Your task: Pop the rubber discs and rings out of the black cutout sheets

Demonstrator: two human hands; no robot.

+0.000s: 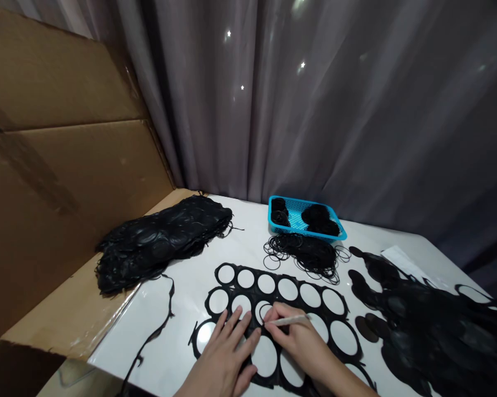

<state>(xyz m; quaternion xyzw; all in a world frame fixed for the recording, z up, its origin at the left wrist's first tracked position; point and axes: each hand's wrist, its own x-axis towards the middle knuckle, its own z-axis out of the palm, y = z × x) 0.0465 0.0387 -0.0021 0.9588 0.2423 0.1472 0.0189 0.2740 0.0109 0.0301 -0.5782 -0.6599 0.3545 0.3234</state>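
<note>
A black rubber-like sheet with rows of round holes lies flat on the white table. My left hand rests on it, fingers spread and pressing down over the lower holes. In my right hand, thumb and fingers pinch a thin pale pen-like tool, its tip pointing left at a hole. Near that tip, a thin black ring shows inside the hole, partly hidden by my fingers. Behind the sheet is a loose heap of thin black rings.
A blue basket holding black rings stands at the back. Left lies a thick stack of black sheets beside a large cardboard box. A pile of black discs covers the right side. A torn black strip trails at left.
</note>
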